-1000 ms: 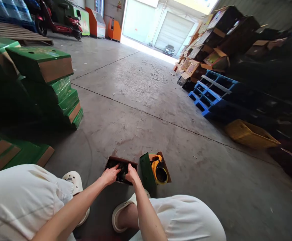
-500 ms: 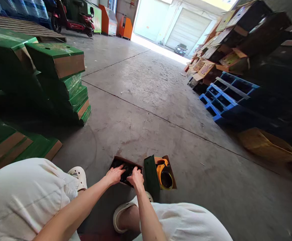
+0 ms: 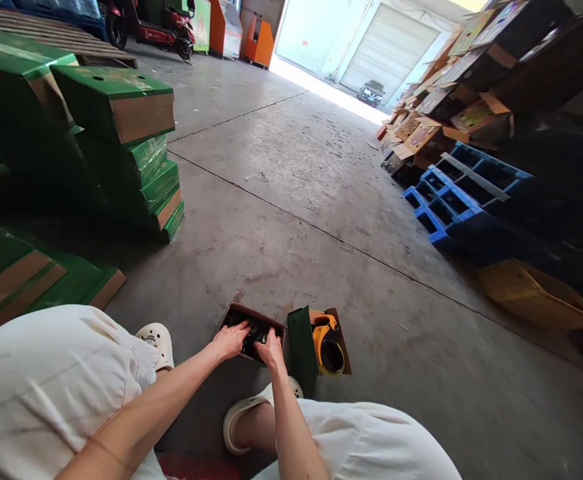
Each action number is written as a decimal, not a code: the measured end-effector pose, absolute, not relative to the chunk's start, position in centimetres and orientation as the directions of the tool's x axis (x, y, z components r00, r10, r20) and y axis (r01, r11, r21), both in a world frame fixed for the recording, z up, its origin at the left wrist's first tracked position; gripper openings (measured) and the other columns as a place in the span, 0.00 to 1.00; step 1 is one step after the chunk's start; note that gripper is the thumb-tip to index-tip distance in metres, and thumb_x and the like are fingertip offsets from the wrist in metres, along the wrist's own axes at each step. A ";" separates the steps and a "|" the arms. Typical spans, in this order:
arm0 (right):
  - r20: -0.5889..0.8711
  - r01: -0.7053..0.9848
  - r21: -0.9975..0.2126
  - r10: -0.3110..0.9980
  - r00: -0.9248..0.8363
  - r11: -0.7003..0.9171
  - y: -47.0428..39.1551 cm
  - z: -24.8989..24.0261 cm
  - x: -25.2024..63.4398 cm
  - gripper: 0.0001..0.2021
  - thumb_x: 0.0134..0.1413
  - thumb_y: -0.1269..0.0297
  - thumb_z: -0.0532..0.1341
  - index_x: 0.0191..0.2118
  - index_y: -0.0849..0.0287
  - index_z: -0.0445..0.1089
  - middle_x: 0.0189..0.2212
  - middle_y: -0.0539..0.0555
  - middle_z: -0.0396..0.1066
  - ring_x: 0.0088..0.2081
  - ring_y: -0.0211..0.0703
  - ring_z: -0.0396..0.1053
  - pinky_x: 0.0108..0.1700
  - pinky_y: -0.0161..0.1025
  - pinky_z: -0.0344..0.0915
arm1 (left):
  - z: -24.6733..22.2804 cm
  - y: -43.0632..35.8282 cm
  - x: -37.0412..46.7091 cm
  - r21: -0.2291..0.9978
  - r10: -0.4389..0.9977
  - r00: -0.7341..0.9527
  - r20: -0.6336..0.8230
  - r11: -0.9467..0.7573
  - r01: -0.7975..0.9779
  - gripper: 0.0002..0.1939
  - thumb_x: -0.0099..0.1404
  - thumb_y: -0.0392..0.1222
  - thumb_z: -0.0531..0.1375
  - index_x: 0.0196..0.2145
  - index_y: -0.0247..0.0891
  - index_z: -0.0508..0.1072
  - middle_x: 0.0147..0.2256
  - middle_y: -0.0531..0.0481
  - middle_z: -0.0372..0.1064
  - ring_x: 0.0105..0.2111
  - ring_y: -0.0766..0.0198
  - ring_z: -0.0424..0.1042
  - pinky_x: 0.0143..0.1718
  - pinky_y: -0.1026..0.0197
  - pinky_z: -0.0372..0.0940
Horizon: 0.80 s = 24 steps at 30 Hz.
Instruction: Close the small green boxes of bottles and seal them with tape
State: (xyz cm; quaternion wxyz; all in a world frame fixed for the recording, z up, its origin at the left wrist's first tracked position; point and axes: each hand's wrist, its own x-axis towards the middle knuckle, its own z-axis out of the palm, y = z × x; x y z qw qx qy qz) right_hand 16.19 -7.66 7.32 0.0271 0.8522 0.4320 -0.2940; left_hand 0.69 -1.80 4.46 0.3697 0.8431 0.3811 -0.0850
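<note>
A small open cardboard box [image 3: 235, 308] sits on the floor between my feet. Dark, shiny pieces [image 3: 252, 337] lie inside it, too small to name. My left hand [image 3: 230, 341] reaches over the left side, its outstretched fingers resting on the contents. At the right end, my right hand [image 3: 270, 348] dips in with thumb and fingers apart; some fingertips are partly hidden. Neither hand visibly lifts anything. Just to the right stands a second box with a green flap [image 3: 301, 343], and an orange-yellow tape dispenser [image 3: 325, 345] lies in it.
Stacked green cartons [image 3: 141, 100] rise on the left. On the right are blue pallets [image 3: 451, 193], a yellowish basket [image 3: 531, 293] and a heap of cardboard boxes [image 3: 421, 133]. A red scooter [image 3: 156, 33] is parked at the back. Concrete floor [image 3: 281, 253] stretches ahead.
My hands have shifted slightly within the same box, and the fingers of my left hand look closer together. The whole view has moved a little with my head.
</note>
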 end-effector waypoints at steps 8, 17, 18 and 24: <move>-0.540 0.786 -0.180 0.727 0.423 -0.591 -8.0 6.9 15.3 0.20 0.65 0.68 0.64 0.61 0.65 0.72 0.57 0.68 0.75 0.58 0.57 0.76 0.55 0.39 0.70 | 3.7 -2.4 0.6 0.550 0.567 0.713 -0.413 -0.468 0.691 0.36 0.68 0.30 0.49 0.72 0.45 0.63 0.76 0.44 0.47 0.71 0.45 0.61 0.67 0.35 0.62; -0.215 0.742 -0.351 0.820 0.530 -0.571 -10.9 7.0 14.7 0.24 0.70 0.69 0.53 0.67 0.64 0.70 0.68 0.66 0.66 0.63 0.55 0.72 0.65 0.45 0.65 | 2.8 -2.0 0.9 0.518 0.487 0.752 -0.445 -0.544 0.660 0.36 0.72 0.40 0.51 0.75 0.37 0.55 0.77 0.36 0.41 0.73 0.41 0.56 0.67 0.33 0.60; -0.112 0.728 -0.401 0.819 0.563 -0.556 -11.2 7.2 15.5 0.23 0.71 0.70 0.50 0.65 0.64 0.72 0.65 0.66 0.70 0.63 0.54 0.71 0.66 0.44 0.63 | 2.8 -2.1 0.9 0.520 0.486 0.752 -0.445 -0.544 0.659 0.35 0.73 0.41 0.49 0.75 0.37 0.55 0.77 0.36 0.42 0.73 0.42 0.56 0.67 0.33 0.60; -0.183 0.511 -0.492 0.658 0.731 -0.704 -12.9 7.2 19.2 0.23 0.63 0.74 0.51 0.53 0.63 0.81 0.51 0.63 0.81 0.54 0.51 0.79 0.56 0.39 0.71 | 3.2 -2.9 0.3 0.643 0.679 0.689 -0.254 -0.414 0.644 0.36 0.66 0.26 0.52 0.68 0.44 0.69 0.73 0.47 0.59 0.68 0.60 0.66 0.68 0.58 0.61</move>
